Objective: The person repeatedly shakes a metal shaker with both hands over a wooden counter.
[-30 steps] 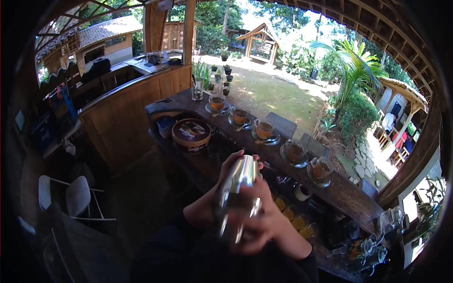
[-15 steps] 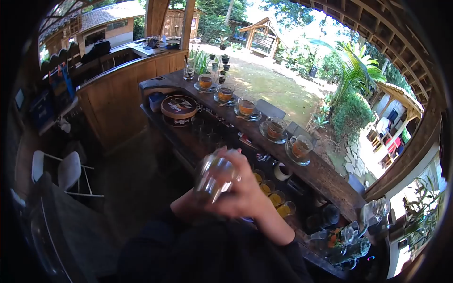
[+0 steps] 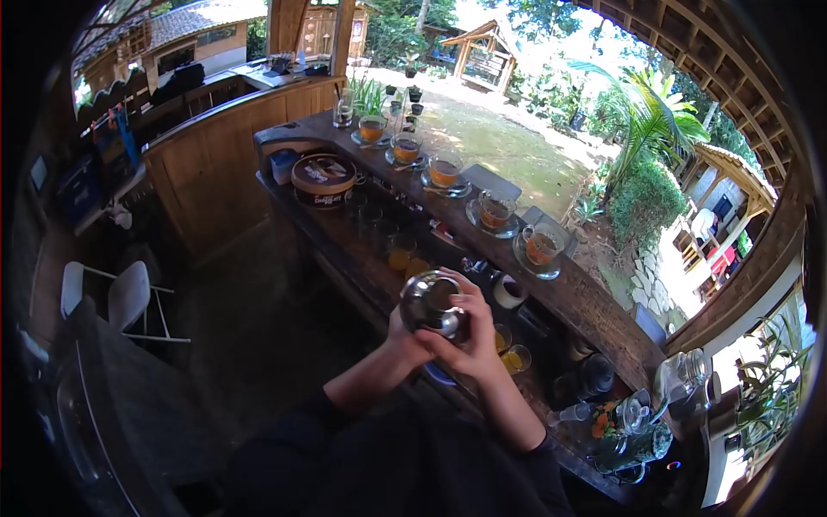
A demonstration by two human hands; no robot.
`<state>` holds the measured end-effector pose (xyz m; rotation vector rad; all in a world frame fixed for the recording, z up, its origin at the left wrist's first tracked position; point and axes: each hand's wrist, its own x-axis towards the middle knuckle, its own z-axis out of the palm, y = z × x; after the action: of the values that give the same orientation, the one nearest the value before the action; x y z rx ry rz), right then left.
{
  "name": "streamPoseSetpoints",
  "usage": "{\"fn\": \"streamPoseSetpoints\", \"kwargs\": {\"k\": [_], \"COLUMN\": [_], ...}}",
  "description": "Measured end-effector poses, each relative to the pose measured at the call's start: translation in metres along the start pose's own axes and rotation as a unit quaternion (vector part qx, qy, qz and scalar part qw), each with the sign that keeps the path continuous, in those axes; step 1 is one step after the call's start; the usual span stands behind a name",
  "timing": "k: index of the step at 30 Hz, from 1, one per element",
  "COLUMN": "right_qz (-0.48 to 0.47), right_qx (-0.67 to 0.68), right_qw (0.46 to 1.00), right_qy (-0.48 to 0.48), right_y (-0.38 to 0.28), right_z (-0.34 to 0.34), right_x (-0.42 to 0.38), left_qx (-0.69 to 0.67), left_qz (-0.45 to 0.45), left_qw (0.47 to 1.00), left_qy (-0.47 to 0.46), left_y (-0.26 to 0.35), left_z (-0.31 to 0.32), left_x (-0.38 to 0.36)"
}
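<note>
A shiny metal cocktail shaker is held in front of my body, its rounded end tipped towards the camera. My left hand wraps its lower left side, with the fingers partly hidden behind the metal. Around its right side is my right hand, closed on it with the fingers over the top. Just beyond and beside the hands, small glasses of yellow drink stand on the lower counter; one glass is right of my right hand, another glass is beyond the shaker.
Several cups of amber tea on glass saucers line the raised wooden bar top, including a near cup. A round brown tub sits at the lower counter's far end. Glass jars and a pitcher stand at right. A white chair is left.
Both hands have moved right and slightly up with the shaker. The blurred shaker now shows sharply, tilted differently, and more yellow-filled glasses show beyond it.
</note>
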<state>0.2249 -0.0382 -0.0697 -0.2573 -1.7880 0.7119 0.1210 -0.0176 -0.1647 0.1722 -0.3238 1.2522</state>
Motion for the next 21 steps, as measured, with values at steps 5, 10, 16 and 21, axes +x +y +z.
{"fn": "streamPoseSetpoints", "kwargs": {"k": [5, 10, 16, 21], "right_qz": [-0.229, -0.348, -0.069, -0.396], "right_qx": [-0.109, -0.171, -0.154, -0.258], "right_qw": [0.953, 0.905, 0.985, 0.864], "right_qy": [-0.166, -0.175, -0.039, -0.175], "right_y": [-0.075, -0.064, 0.01, -0.043], "right_z": [-0.005, 0.034, 0.035, 0.073], "right_x": [0.045, 0.057, 0.102, 0.131], "left_qx": [0.015, 0.013, 0.126, 0.061], "left_qz": [-0.139, -0.164, -0.023, -0.182], "left_qw": [0.987, 0.977, 0.992, 0.968], "left_qy": [-0.075, -0.137, 0.021, -0.163], "left_y": [0.035, 0.051, 0.072, 0.125], "left_z": [0.082, 0.089, 0.031, 0.123], "left_x": [0.021, 0.043, 0.054, 0.088]}}
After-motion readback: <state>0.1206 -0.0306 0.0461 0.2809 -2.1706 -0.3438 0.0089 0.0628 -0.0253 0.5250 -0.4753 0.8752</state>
